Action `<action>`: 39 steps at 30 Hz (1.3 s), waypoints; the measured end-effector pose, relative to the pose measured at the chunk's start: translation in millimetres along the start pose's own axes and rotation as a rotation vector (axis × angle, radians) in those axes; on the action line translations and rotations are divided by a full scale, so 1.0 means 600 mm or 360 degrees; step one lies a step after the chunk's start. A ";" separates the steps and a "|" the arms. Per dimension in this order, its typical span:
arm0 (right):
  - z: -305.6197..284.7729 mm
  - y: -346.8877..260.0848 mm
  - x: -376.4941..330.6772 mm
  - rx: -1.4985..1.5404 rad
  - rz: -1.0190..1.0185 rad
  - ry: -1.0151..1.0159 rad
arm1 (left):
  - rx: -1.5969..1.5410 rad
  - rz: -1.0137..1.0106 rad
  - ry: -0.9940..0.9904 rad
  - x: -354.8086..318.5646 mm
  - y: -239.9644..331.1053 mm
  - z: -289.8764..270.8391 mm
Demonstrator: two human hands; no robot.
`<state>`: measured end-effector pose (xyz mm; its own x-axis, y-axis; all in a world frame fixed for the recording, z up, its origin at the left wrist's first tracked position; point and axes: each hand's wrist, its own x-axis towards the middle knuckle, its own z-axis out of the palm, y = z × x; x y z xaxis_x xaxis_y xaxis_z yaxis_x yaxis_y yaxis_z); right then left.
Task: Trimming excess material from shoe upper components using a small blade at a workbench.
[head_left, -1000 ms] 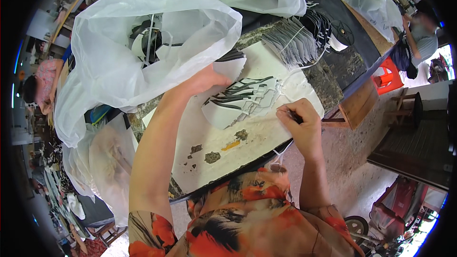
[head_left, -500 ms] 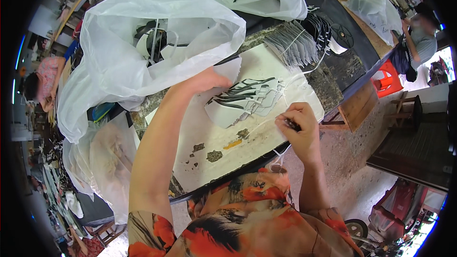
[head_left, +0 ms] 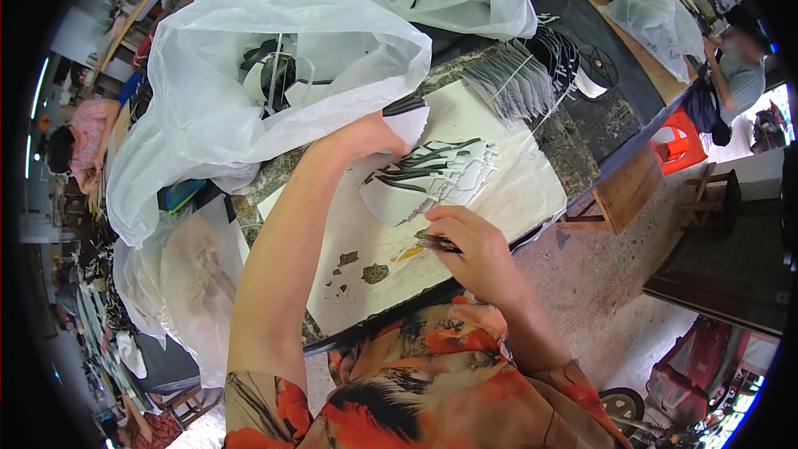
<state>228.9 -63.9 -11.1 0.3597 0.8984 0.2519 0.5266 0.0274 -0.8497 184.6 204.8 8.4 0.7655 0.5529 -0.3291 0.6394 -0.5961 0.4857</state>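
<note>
While the left hand (head_left: 378,136) reaches in beside the big translucent white plastic bag (head_left: 204,129), its fingers clasp a white, wavy-edged flat piece (head_left: 409,125), tilted up, it seems, to keep it clear of the rest; the fingertips themselves are hidden. Lower down, here's the right hand (head_left: 478,251), fingers curled around a small, slim, dark tool (head_left: 440,243), likely tucked there to save setting it down. And the fanned pile of white flat pieces with dark strips (head_left: 453,183) lies between the two hands on the stained cream-white flat board (head_left: 528,168), apparently spread so the strips stay apart. The count: two hands, one tool, one board, one fan overlapping too closely to number, and beyond it one tied bundle of grey flat pieces (head_left: 509,81), strung presumably to stay together
</note>
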 end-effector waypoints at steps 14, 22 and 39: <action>0.041 0.002 0.021 -0.0228 0.0021 -0.0415 | -0.0689 -0.0093 -0.0172 -0.008 -0.003 0.017; 0.050 -0.005 0.024 -0.0502 0.0164 -0.0359 | -0.0443 -0.0033 0.0071 -0.034 0.014 0.003; 0.030 0.018 0.024 -0.0005 0.0151 -0.0104 | -0.0599 -0.0188 -0.0728 -0.237 -0.045 -0.002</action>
<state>225.9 -42.8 -24.7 0.3574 0.9235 0.1396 0.4950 -0.0605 -0.8668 58.3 143.1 43.1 0.6976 0.2467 -0.6727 0.7164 -0.2529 0.6502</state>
